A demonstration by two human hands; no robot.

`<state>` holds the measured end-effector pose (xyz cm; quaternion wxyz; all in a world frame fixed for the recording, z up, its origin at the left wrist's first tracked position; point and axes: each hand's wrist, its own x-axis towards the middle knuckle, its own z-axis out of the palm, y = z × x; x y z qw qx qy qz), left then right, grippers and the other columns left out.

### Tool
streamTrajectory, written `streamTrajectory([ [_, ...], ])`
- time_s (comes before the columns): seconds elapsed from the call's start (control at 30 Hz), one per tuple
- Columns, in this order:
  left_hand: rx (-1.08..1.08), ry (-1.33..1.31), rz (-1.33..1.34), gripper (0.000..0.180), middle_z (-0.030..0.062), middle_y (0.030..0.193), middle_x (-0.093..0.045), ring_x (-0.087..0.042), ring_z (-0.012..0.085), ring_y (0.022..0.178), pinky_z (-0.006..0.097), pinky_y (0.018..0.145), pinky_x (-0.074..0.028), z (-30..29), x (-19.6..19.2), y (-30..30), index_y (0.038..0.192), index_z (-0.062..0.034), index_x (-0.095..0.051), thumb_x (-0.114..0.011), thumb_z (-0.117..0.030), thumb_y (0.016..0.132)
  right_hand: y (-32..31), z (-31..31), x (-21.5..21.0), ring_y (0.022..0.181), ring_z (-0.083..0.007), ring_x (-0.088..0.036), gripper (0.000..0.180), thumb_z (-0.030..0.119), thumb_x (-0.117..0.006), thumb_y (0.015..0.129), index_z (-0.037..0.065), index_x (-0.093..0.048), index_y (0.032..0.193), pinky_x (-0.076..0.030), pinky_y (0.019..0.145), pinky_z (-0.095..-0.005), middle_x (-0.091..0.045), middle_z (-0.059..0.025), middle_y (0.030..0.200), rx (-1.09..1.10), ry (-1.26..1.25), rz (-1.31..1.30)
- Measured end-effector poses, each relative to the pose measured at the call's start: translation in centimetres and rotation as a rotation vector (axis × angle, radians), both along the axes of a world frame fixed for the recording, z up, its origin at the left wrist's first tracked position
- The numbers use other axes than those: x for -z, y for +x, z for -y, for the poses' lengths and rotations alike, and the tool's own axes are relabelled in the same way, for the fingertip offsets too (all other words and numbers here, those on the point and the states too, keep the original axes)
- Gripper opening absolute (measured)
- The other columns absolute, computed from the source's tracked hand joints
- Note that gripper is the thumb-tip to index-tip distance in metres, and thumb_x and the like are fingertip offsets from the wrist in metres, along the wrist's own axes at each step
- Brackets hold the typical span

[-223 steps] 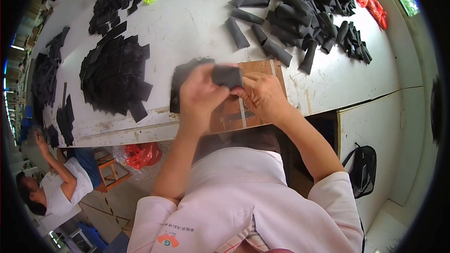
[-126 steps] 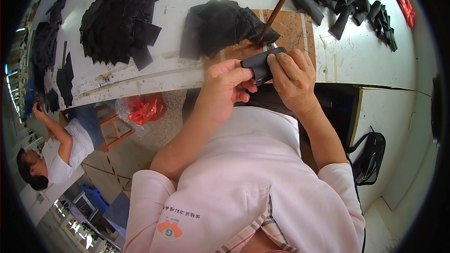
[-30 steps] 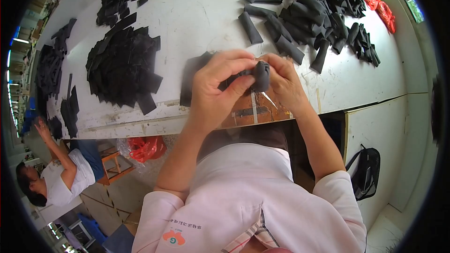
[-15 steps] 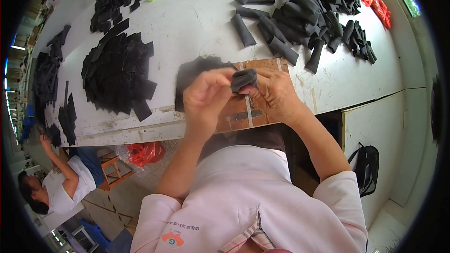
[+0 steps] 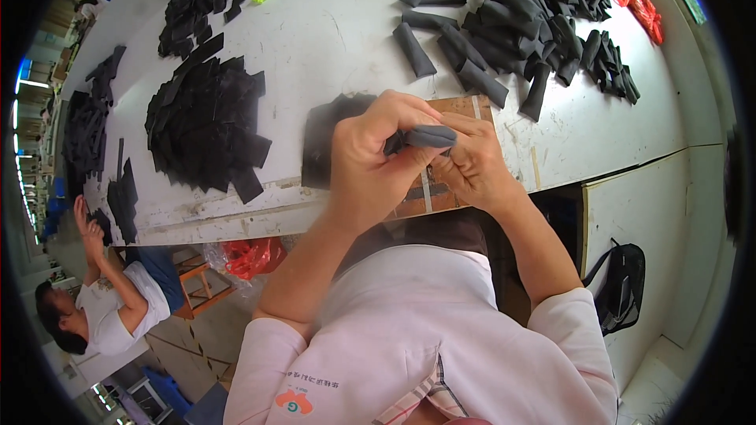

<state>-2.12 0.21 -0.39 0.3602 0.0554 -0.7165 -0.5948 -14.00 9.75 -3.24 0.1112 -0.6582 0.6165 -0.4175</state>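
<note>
Between my two hands is a dark grey fabric tube (image 5: 431, 137), raised over a brown board (image 5: 406, 206) at the table's front edge. My left hand (image 5: 376, 149) is closed on the tube's left part, thumb and fingers pinching it. The fingers of my right hand (image 5: 476, 159) curl round its other end and hide part of it. Just left of my left hand lies a stack of black fabric pieces (image 5: 319, 145), partly covered by the hand and wrist.
Rolled grey fabric tubes (image 5: 504, 20) heap at the far right, beside red plastic bags (image 5: 634, 0). Flat black pieces (image 5: 205, 122) pile up on the left of the white table (image 5: 331, 31). Another person (image 5: 118, 299) works at lower left. A black bag (image 5: 622, 287) hangs at right.
My left hand has moved right and closed in on the tube, next to my right hand. The tube, seen end-on before, now lies sideways. The co-worker's hands have shifted.
</note>
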Motion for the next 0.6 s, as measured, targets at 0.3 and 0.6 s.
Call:
streamTrajectory([
  [0.3, 0.094, 0.347, -0.143, 0.014, 0.0093, 0.088, -0.060, -0.054, 0.0105, 0.074, 0.022, 0.066, -0.044, -1.2, 0.3, -0.1, 0.094, 0.0027, -0.057, -0.058, -0.001, 0.080, -0.1, -0.1, 0.3, 0.062, -0.0315, -0.052, 0.017, 0.019, -0.054, 0.081, 0.005, -0.052, 0.073, -0.041, 0.056, -0.0392, -0.053, -0.0105, 0.064, 0.007, 0.069, 0.182],
  [0.6, -0.029, 0.731, -0.394, 0.013, 0.0094, 0.092, -0.056, -0.050, 0.0195, 0.087, 0.034, 0.085, -0.039, -0.3, 0.3, 1.9, 0.091, -0.0030, -0.056, -0.052, -0.014, 0.085, 0.0, 0.1, -2.2, 0.058, -0.0290, -0.052, 0.025, 0.024, -0.064, 0.073, 0.004, -0.050, 0.066, -0.039, 0.054, -0.0379, -0.051, -0.0094, 0.058, 0.088, 0.084, 0.000],
])
